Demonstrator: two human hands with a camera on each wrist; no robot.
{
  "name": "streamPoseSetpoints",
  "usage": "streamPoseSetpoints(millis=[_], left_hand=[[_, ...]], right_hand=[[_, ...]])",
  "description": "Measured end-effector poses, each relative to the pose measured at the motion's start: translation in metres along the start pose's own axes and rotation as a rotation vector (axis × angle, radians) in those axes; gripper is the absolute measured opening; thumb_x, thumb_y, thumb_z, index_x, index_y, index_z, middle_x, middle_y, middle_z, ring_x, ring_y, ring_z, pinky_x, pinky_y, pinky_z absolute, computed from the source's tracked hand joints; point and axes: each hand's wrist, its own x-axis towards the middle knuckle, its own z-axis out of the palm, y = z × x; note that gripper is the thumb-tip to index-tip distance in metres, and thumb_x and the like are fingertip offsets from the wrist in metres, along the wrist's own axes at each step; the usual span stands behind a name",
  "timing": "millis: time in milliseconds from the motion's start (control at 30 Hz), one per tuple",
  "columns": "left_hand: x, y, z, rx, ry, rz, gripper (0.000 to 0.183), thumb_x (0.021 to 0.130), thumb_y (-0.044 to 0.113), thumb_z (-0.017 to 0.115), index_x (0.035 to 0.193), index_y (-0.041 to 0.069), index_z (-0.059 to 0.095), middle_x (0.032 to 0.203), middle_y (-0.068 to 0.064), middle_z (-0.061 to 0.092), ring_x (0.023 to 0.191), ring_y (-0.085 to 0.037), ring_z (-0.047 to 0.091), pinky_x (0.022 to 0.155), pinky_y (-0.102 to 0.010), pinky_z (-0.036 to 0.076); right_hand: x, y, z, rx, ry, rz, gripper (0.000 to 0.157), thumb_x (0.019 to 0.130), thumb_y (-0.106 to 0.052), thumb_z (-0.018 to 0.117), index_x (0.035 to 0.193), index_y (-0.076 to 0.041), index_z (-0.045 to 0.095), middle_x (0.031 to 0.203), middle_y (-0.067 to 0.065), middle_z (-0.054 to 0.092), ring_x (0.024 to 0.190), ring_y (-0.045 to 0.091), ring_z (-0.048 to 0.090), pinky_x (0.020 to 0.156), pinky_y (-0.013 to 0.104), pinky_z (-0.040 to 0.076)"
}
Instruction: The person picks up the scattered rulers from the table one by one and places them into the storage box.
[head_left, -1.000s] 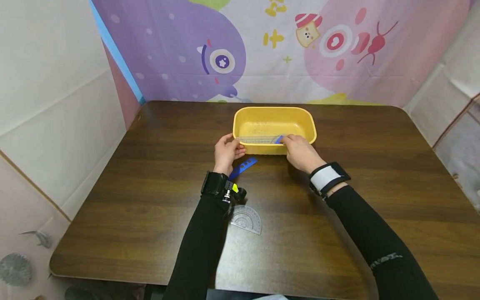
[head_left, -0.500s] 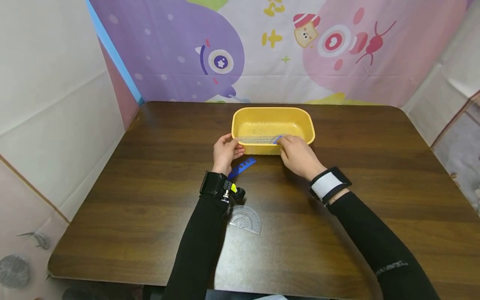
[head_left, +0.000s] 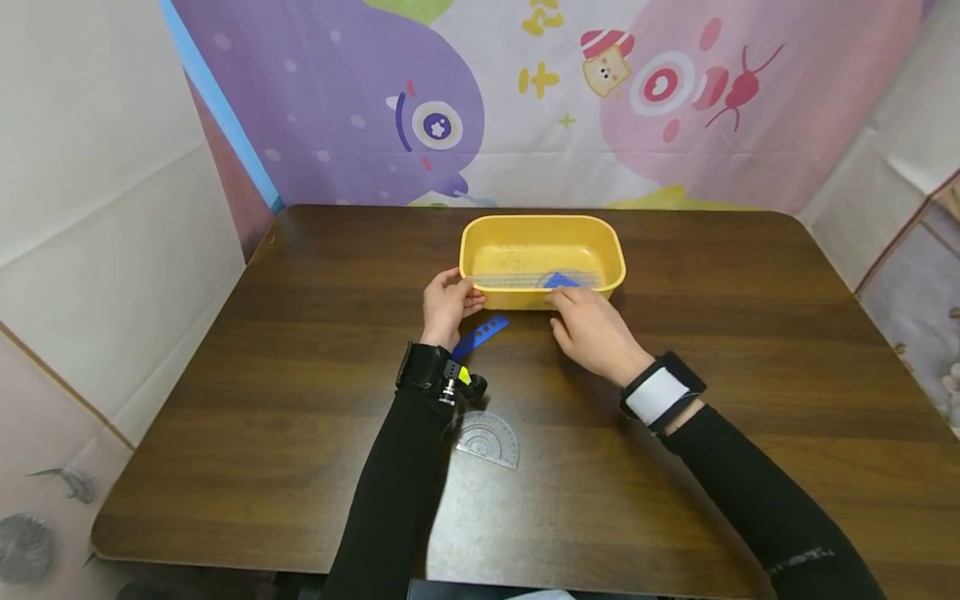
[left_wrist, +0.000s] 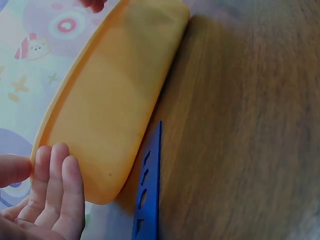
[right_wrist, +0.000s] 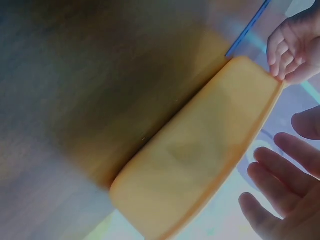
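Observation:
The yellow plastic bin (head_left: 517,300) stands toward the back of the table. My left hand (head_left: 444,310) pinches its front-left corner, thumb at the rim and fingers along the outer wall. My right hand (head_left: 600,337) is at the front rim; in the right wrist view its fingers (right_wrist: 280,175) are spread and hold nothing. Along the front inside the bin lie a clear ruler-like strip (head_left: 506,280) and a flat blue piece (head_left: 560,281), both partly hidden by the front wall. A blue ruler with cut-out holes (head_left: 482,336) lies on the table beside my left hand.
A clear protractor (head_left: 487,439) lies on the table (head_left: 300,417) beside my left forearm, nearer the front edge. Behind the table hangs a printed cartoon cloth (head_left: 525,150). White sheeting (head_left: 97,167) borders the left side.
My right hand has let go of the blue piece, which now lies in the bin, and has drawn back to the front rim. My left hand keeps its hold on the corner.

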Motion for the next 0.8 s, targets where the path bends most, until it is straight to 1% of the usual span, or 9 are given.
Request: streamPoseSetpoints(millis=[167,233,367,533,800], left_hand=[[0.000,0.000,-0.003,0.010,0.003,-0.007,0.043,0.089,0.010,0.055,0.129,0.000,0.044,0.073,-0.006,0.060,0.061,-0.013,0.063,0.064,-0.026,0.057],[-0.001,0.001,-0.004,0.013,0.004,-0.010,0.042,0.089,0.011,0.055,0.129,0.001,0.045,0.073,-0.006,0.059,0.061,-0.013,0.063,0.062,-0.025,0.056],[-0.001,0.003,-0.005,0.020,-0.002,-0.018,0.042,0.090,0.011,0.055,0.129,0.001,0.045,0.073,-0.005,0.059,0.062,-0.013,0.063,0.062,-0.024,0.056],[0.000,0.006,-0.003,0.028,-0.010,-0.027,0.044,0.089,0.012,0.056,0.130,0.001,0.044,0.073,-0.005,0.059,0.062,-0.013,0.063,0.064,-0.025,0.056],[0.001,0.010,-0.001,0.018,-0.009,-0.041,0.044,0.089,0.010,0.055,0.130,0.000,0.043,0.072,-0.006,0.060,0.060,-0.013,0.063,0.062,-0.025,0.056]], right_hand=[[-0.004,-0.008,-0.003,0.008,0.014,-0.007,0.028,0.086,-0.014,0.056,0.110,0.001,0.058,0.107,0.014,0.060,0.102,0.029,0.056,0.092,0.042,0.044],[-0.005,-0.012,-0.005,0.012,0.007,-0.006,0.029,0.086,-0.015,0.057,0.110,0.001,0.058,0.107,0.013,0.060,0.102,0.028,0.056,0.091,0.042,0.044],[-0.007,-0.022,-0.008,0.029,-0.026,0.001,0.031,0.086,-0.018,0.058,0.111,0.000,0.058,0.107,0.013,0.060,0.101,0.028,0.056,0.091,0.042,0.045],[-0.012,-0.033,-0.009,0.030,-0.080,0.006,0.034,0.085,-0.022,0.060,0.112,-0.001,0.059,0.104,0.011,0.061,0.096,0.025,0.057,0.086,0.040,0.047],[-0.023,-0.050,-0.004,0.041,-0.105,-0.056,0.036,0.082,-0.029,0.064,0.107,-0.003,0.062,0.098,0.008,0.061,0.089,0.022,0.058,0.080,0.038,0.048]])
